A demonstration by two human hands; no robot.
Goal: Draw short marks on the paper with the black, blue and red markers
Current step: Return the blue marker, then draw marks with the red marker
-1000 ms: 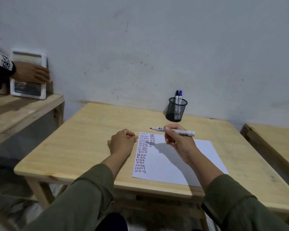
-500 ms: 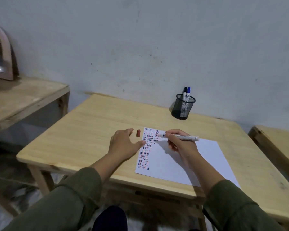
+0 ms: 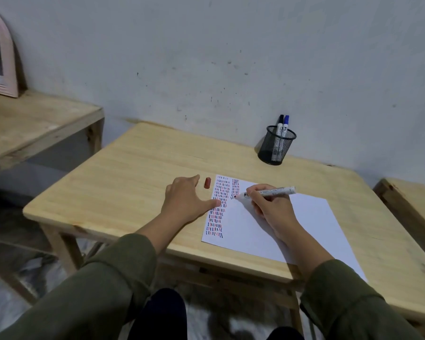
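A white sheet of paper (image 3: 292,224) lies on the wooden table (image 3: 123,182), its left side filled with columns of short black, blue and red marks. My right hand (image 3: 270,207) grips the uncapped red marker (image 3: 268,192), its tip touching the paper beside the second column. My left hand (image 3: 187,200) rests flat and open on the table, the thumb on the paper's left edge. The red cap (image 3: 207,182) lies on the table just beyond my left fingers. The black marker (image 3: 280,125) and blue marker (image 3: 285,125) stand in a black mesh cup (image 3: 276,147).
The mesh cup stands at the table's far edge by the grey wall. A second wooden table (image 3: 30,128) on the left carries a pink-framed mirror (image 3: 0,55). Another table's corner (image 3: 412,204) is on the right.
My left hand opened and laid the red cap on the table. My right hand lowered the red marker's tip onto the paper. The camera view tilted down and shifted.
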